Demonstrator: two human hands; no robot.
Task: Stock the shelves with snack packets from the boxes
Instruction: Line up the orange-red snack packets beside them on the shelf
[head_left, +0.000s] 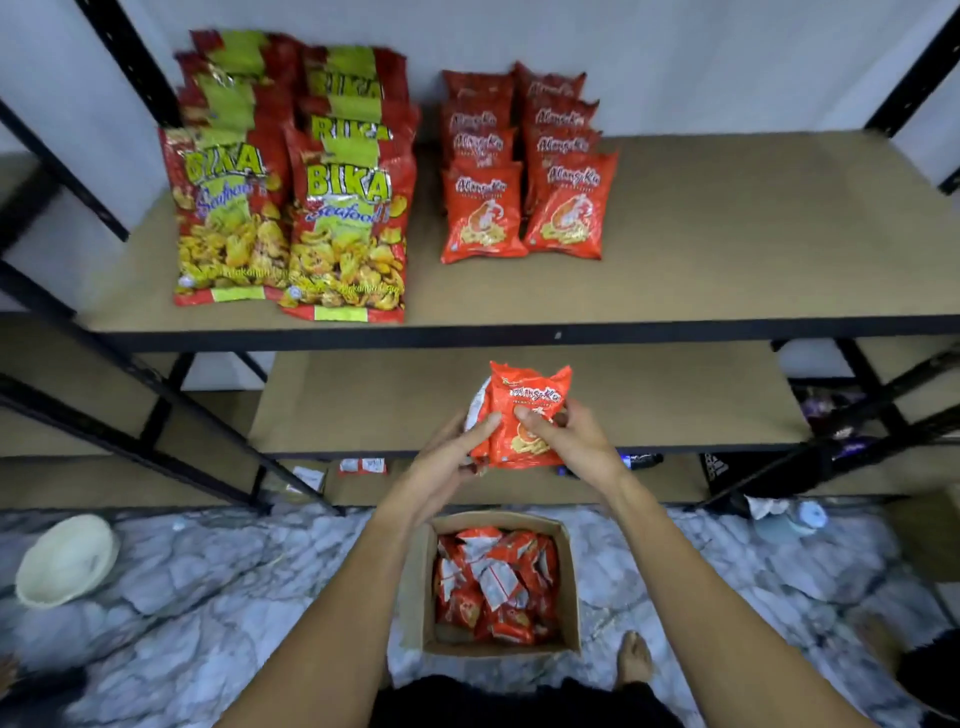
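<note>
Both hands are up in front of the person, sharing one red packet (525, 415). The left hand (447, 460) pinches its lower left side, thumb laid across the front and fingers tucked behind. The right hand (571, 441) grips the right edge, thumb on the front and fingers curled round the back. The packet stands upright between them, its top above the thumbs. A silvery edge shows behind the packet by the left fingers; it may be a second packet, but I cannot tell.

Straight below the hands sits an open box (418, 582) on the marble floor (208, 597), with more red packets (493, 582) heaped inside. Above and beyond the hands is the top shelf (727, 234), where two rows of stocked packets (524, 208) stand. Two rows of Bika bags (291, 218) stand just left of them. A lower shelf (363, 400) lies right behind the held packet. Down to the left of the left arm rests a white bowl (65, 558). A bare foot (636, 657) is just right of the box.
</note>
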